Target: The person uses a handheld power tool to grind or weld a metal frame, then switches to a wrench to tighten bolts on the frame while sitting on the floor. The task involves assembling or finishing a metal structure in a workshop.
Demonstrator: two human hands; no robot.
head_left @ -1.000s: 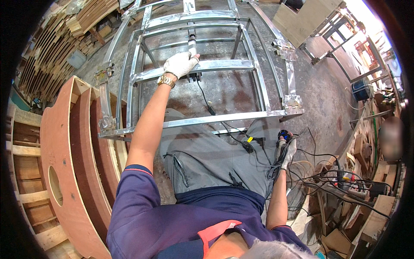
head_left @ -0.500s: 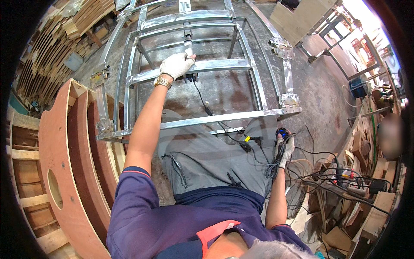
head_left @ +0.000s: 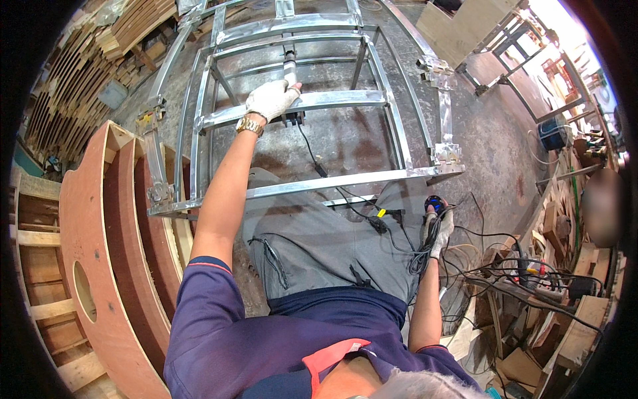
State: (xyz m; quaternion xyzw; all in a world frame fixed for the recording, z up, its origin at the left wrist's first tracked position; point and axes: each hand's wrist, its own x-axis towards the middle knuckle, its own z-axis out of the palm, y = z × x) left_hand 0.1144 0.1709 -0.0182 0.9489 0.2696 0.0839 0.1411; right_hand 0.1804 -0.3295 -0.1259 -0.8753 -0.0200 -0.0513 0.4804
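In a white glove with bare fingertips, my left hand (head_left: 271, 101) closes over a crossbar of the silver metal frame (head_left: 342, 100). Its fingertips lie beside a grey cylindrical tube (head_left: 290, 70) fixed along the frame's middle. Beneath that crossbar hangs a small black part (head_left: 294, 119), with a black cord running toward my lap. My right hand (head_left: 440, 229), gloved too, is low at the right beside my knee. It grips a bundle of black cables (head_left: 421, 261); a round black-and-blue thing (head_left: 435, 203) shows at its fingertips, its kind unclear.
Curved brown wooden panels (head_left: 90, 246) stand close on my left. Stacked wood strips (head_left: 80, 86) fill the far left. At right, tangled cords and a power strip (head_left: 548, 282) lie among wood scraps (head_left: 525, 366). A black-and-blue spool-like object (head_left: 551, 135) sits farther back.
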